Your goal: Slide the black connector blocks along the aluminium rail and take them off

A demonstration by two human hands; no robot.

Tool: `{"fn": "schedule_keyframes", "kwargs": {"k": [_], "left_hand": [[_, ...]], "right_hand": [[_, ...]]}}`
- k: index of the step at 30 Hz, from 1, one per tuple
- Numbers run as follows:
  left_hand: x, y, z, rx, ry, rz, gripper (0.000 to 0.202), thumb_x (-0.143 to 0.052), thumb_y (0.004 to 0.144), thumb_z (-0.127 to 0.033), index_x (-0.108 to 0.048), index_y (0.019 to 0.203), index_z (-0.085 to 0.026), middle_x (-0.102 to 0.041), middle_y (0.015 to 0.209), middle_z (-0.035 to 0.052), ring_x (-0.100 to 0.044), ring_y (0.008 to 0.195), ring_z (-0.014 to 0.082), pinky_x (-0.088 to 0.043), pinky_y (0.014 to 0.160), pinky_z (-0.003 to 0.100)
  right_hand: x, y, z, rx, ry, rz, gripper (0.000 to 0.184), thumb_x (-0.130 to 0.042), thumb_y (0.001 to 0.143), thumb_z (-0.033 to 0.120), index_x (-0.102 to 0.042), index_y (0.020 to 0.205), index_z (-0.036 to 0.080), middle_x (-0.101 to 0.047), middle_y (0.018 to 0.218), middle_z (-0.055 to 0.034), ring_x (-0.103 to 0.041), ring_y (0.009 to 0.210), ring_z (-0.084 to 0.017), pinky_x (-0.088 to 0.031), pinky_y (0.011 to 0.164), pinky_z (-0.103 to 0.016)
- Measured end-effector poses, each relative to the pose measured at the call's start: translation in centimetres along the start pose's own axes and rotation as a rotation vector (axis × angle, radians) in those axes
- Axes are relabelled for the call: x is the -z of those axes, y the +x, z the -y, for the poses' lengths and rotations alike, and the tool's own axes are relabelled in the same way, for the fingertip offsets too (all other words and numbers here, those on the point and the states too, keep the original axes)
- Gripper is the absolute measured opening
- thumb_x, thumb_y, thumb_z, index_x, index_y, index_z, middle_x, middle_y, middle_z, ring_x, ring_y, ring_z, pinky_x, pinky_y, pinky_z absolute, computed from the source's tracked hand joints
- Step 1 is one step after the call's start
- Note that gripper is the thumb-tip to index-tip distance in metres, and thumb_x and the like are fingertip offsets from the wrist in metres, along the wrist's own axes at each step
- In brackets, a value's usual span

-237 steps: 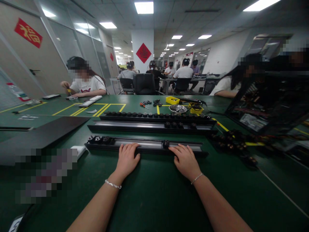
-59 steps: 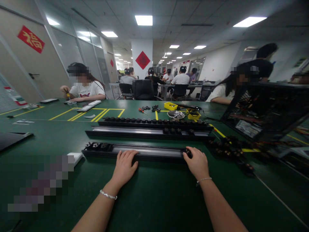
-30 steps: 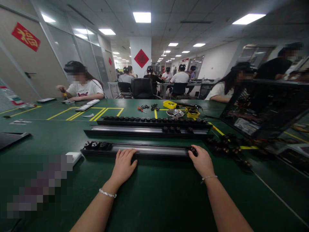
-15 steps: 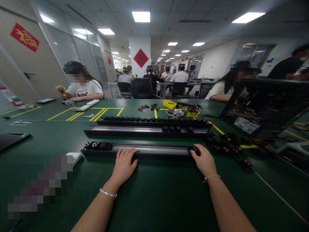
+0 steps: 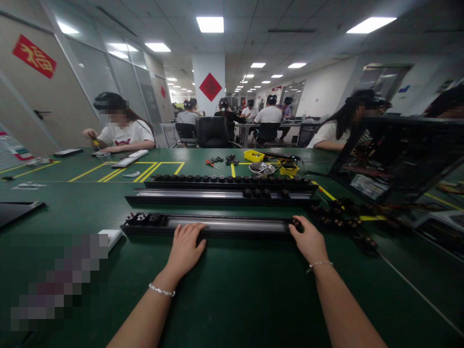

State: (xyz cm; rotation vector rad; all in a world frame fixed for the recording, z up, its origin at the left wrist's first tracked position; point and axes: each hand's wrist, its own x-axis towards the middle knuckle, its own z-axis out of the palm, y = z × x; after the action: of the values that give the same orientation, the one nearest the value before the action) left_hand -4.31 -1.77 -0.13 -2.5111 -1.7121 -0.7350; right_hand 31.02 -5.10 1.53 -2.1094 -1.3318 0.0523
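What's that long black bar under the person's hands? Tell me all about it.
The bar is a long, slim black rail with a shiny grey channel down its middle, seemingly metal. It lies flat, crosswise on the green table. Small black pieces cluster at its left end; a single black piece sits at its right end. The left hand rests flat on its front edge; the right hand touches that piece.

In front of me, a long black rail (image 5: 224, 225) with a silver channel lies crosswise on the green table (image 5: 232, 295), black clips (image 5: 145, 218) bunched at its left end and a lone clip (image 5: 296, 224) at its right.
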Motion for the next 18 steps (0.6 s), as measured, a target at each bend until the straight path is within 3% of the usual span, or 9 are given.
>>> {"fn": "schedule_keyframes", "kwargs": {"k": [9, 18], "left_hand": [[-0.1, 0.0, 0.1, 0.002, -0.012, 0.004, 0.039, -0.050, 0.080, -0.027, -0.051, 0.119, -0.028, -0.058, 0.120, 0.0030, -0.046, 0.116, 0.0227, -0.017, 0.108, 0.049], [0.0, 0.0, 0.2, -0.002, -0.014, 0.013, 0.039, -0.049, 0.081, -0.027, -0.051, 0.119, -0.027, -0.058, 0.120, 0.0040, -0.046, 0.115, 0.0227, -0.017, 0.107, 0.050]], "right_hand": [[1.4, -0.1, 0.6, -0.168, -0.029, 0.112, 0.050, -0.042, 0.079, 0.043, -0.053, 0.123, 0.024, -0.066, 0.101, -0.0068, -0.062, 0.088, -0.023, -0.047, 0.077, -0.034], [0.9, 0.1, -0.5, -0.098, -0.020, 0.026, 0.048, -0.043, 0.077, 0.042, -0.059, 0.117, 0.021, -0.067, 0.093, -0.0083, -0.062, 0.078, -0.022, -0.048, 0.069, -0.032]]}}
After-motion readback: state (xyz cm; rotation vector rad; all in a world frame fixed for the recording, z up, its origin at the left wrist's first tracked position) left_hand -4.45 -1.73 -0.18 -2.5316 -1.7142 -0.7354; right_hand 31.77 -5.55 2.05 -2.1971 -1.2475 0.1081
